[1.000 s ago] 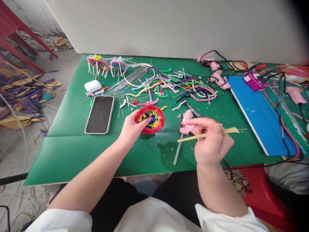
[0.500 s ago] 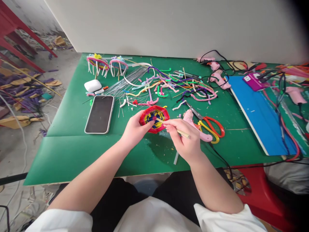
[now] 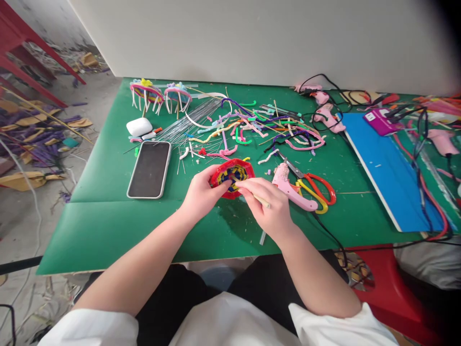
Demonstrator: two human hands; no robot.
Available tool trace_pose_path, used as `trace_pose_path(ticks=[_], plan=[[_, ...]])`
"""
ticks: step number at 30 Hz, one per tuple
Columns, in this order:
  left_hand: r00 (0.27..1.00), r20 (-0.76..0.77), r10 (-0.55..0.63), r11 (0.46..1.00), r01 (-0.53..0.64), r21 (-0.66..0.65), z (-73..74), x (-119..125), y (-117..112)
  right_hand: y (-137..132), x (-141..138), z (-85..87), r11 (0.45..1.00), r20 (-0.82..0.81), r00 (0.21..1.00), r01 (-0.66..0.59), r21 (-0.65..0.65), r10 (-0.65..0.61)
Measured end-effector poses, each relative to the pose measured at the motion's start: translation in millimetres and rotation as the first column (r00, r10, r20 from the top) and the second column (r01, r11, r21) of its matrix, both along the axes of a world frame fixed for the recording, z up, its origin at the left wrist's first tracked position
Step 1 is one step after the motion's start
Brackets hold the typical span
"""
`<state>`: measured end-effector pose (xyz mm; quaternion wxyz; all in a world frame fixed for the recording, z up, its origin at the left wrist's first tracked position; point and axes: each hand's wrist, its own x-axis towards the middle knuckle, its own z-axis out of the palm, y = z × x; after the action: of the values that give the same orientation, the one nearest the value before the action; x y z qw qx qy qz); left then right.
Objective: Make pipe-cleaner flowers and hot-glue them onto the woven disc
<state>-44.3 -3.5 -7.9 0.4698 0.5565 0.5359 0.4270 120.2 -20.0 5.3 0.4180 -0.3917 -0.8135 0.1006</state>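
My left hand [image 3: 201, 192] grips a small woven disc [image 3: 233, 172] of red, yellow and blue pipe cleaners, holding it just above the green mat [image 3: 108, 226]. My right hand [image 3: 268, 206] pinches a thin wooden stick [image 3: 260, 201] whose tip meets the middle of the disc. A pink glue gun [image 3: 291, 188] lies on the mat just right of my right hand, beside red and yellow scissors [image 3: 317, 188].
A phone [image 3: 149, 169] lies face up to the left, a white earbud case [image 3: 139, 127] behind it. Two finished woven pieces [image 3: 158, 94] stand at the back left. Loose pipe cleaners [image 3: 259, 127] and wires litter the middle. A blue board [image 3: 391, 168], cables and more glue guns fill the right.
My right hand has carried the stick leftward from beside the glue gun to the disc, and the stick's tip now sits at the disc's centre. The left hand has kept hold of the disc.
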Motion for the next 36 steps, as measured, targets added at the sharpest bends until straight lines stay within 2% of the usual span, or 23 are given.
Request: trace_pose_path(ticks=[5,12,17,19,22,24,26,27,30,32,36], plan=[[0.999,0.033,0.021,1.0,-0.021,-0.003,-0.9,-1,0,-1,0,-0.9,1.0,0.002,1.0,-0.001,-0.009,0.001],[1.0,0.003,0.016,1.0,-0.016,0.0,1.2,-1,0,1,-1,-2.2,1.0,-0.009,1.0,-0.011,-0.02,0.01],[1.0,0.028,0.002,0.999,-0.001,-0.037,-0.7,0,1,-5,0,7.8,0.989,-0.145,0.989,-0.027,-0.148,0.005],[0.997,0.068,0.028,0.997,-0.023,-0.078,-1.6,0,2,-10,6,13.6,0.973,-0.255,0.965,-0.004,-0.231,-0.057],[0.982,0.163,0.092,0.988,-0.069,-0.142,-1.8,-1,4,-8,20,17.2,0.923,-0.324,0.909,0.139,-0.36,-0.263],[0.968,0.22,0.123,0.981,-0.085,-0.175,-1.4,-2,5,0,27,14.1,0.849,-0.219,0.902,0.235,-0.474,-0.372],[0.958,0.243,0.151,0.976,-0.106,-0.189,-1.0,-3,5,11,30,7.8,0.764,-0.019,0.942,0.261,-0.59,-0.336],[0.956,0.243,0.164,0.974,-0.118,-0.191,-1.0,-3,5,16,30,4.5,0.741,0.068,0.953,0.274,-0.613,-0.296],[0.953,0.231,0.194,0.966,-0.146,-0.212,-1.1,-4,6,25,31,0.1,0.744,0.235,0.94,0.338,-0.576,-0.245],[0.946,0.238,0.218,0.957,-0.16,-0.241,-1.2,-4,6,24,39,4.3,0.762,0.296,0.922,0.377,-0.527,-0.251],[0.932,0.252,0.26,0.945,-0.192,-0.266,-1.3,-6,7,15,81,20.0,0.78,0.485,0.842,0.462,-0.422,-0.236]])
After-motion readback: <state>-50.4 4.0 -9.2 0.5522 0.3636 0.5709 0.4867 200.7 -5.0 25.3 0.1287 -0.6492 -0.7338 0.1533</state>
